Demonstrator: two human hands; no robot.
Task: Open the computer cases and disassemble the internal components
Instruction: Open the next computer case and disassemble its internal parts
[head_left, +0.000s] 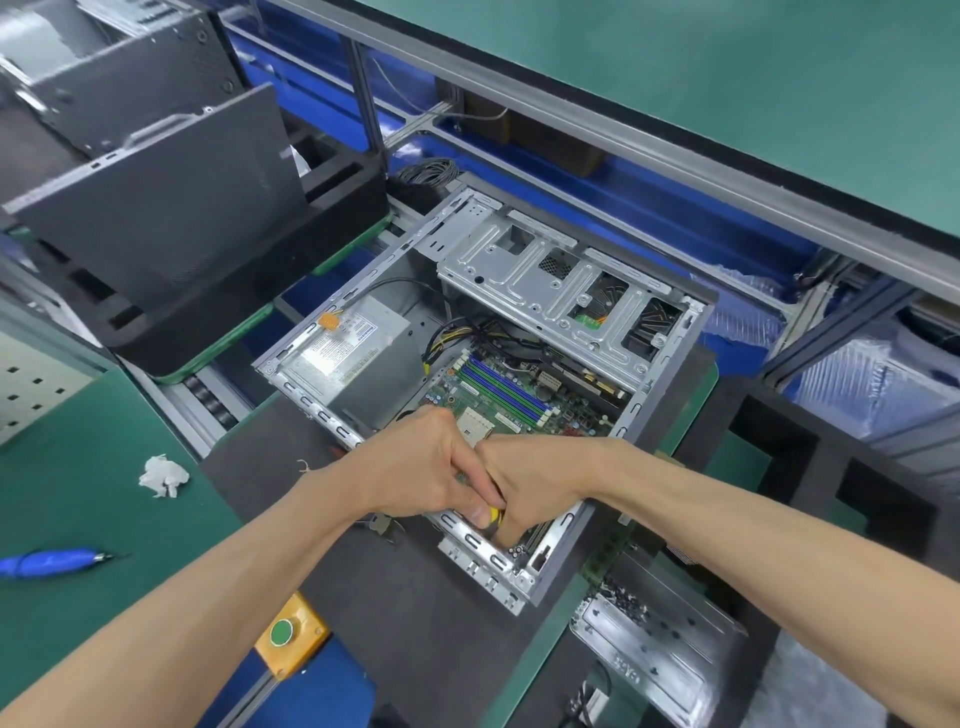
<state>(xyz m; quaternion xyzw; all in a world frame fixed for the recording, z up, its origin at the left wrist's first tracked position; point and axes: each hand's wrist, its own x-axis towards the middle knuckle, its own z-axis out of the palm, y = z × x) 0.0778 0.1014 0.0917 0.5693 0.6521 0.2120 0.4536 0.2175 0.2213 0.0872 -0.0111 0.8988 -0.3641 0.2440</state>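
Two hands (415, 467) (535, 483) around one screwdriver (491, 517)

- Computer case (291, 364): grey metal, side panel off, lying open side up on dark mat.
- Motherboard (519, 395): green, blue memory slots, seated inside.
- Power supply (353, 353): silver, labelled, far-left corner.
- Drive cage (550, 291): silver, along far side.

A green counter (78, 499) runs under even, bright light. Across the top, a grey metal rail (675, 150) edges another green surface (727, 62), with blue panels (675, 218) below it. A pale perforated panel (31, 389) stands at the left. A yellow box with a green button (291, 636) sits at the near edge.
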